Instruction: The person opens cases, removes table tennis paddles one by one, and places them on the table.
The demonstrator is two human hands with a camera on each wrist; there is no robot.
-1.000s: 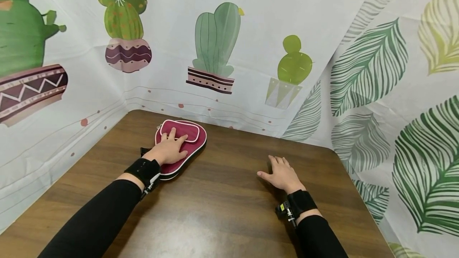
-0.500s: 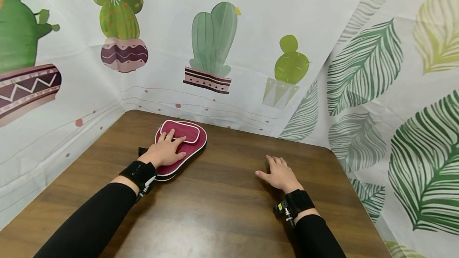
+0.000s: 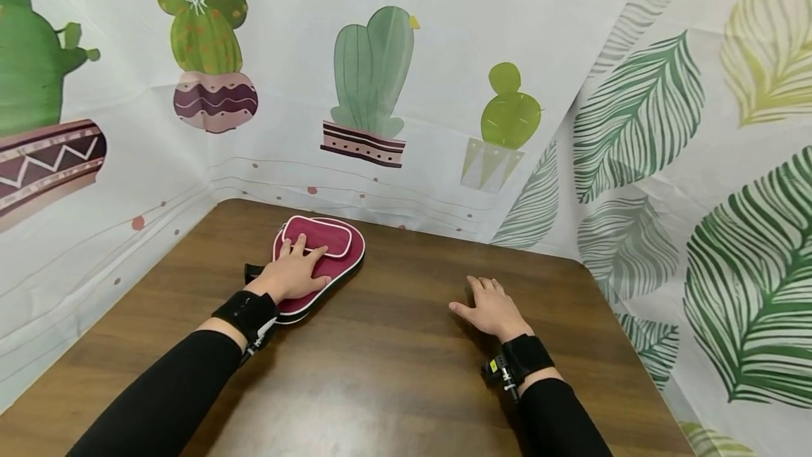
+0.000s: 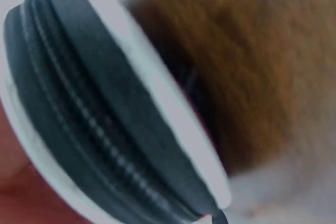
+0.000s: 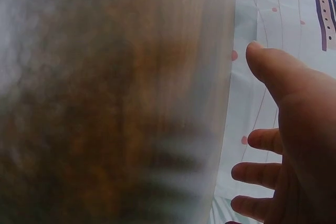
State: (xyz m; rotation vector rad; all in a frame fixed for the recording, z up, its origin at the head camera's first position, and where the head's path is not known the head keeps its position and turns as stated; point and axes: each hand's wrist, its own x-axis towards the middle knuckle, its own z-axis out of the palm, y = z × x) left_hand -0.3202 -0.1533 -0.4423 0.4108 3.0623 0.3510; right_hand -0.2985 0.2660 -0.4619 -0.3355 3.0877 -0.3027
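Note:
A magenta table tennis paddle case (image 3: 345,268) with white piping and a small raised pocket lies flat toward the back left of the table. My left hand (image 3: 293,273) rests on top of it with fingers spread, fingertips over the pocket's edge, and covers part of its narrower end. Seen close in the left wrist view, the case (image 4: 100,93) shows its dark side wall and zipper between two white edges. My right hand (image 3: 493,309) holds nothing, palm down over the right part of the table; its thumb and relaxed fingers show in the right wrist view.
The brown wooden table (image 3: 380,344) has rounded far corners. White cloth (image 3: 438,55) printed with cacti and leaves hangs right behind its back edge and along both sides. A black strap (image 3: 252,272) sticks out at the case's left.
The head view has shifted slightly, so the scene sits a little further left. Both hands and the paddle case keep nearly the same places on the table.

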